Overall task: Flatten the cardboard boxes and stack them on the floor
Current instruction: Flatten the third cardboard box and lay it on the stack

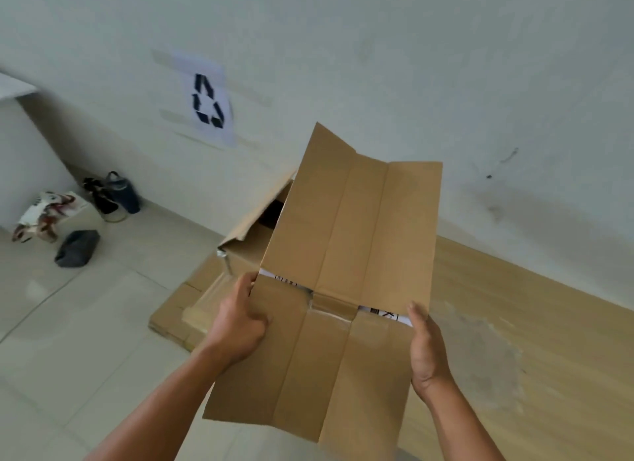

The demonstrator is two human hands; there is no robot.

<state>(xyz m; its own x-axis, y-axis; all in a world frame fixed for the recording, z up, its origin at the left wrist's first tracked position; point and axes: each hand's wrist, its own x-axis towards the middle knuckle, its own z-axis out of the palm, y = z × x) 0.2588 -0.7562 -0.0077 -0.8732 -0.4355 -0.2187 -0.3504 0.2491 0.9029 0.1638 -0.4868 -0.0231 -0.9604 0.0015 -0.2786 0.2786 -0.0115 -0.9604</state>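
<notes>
Cardboard, brown: flattened box (343, 254) held up in the air between both hands, top end tilted away toward the wall (411, 66). Left hand (236, 326) grips the box's left edge at mid-height, thumb on the near face, fingers curled round behind. Right hand (427, 354) lies flat along the right edge at about the same height, fingers straight and pressing inward; can't tell if any finger wraps behind. Between the hands, a strip of clear tape (332, 308) crosses the middle fold. White printed label (387, 313) peeks out of the slit just left of the right fingertips, and more white shows just right of the left thumb. Upper flaps stand above both hands, lower flaps hang below the wrists.

Beyond the left hand, partly hidden by the held box, an open cardboard box (247, 244) sits on the floor, one flap up. Under it and just left of the left hand, a flat cardboard stack (175, 316) lies on the tiled floor (85, 323). Wood-look flooring (531, 323) runs under and past the right hand. Recycling sign (207, 100) is taped on the wall, up and left of the left hand. Far left of that hand by the wall: patterned bag (48, 213), dark bag (116, 193), grey pouch (77, 248). All are blurry.
</notes>
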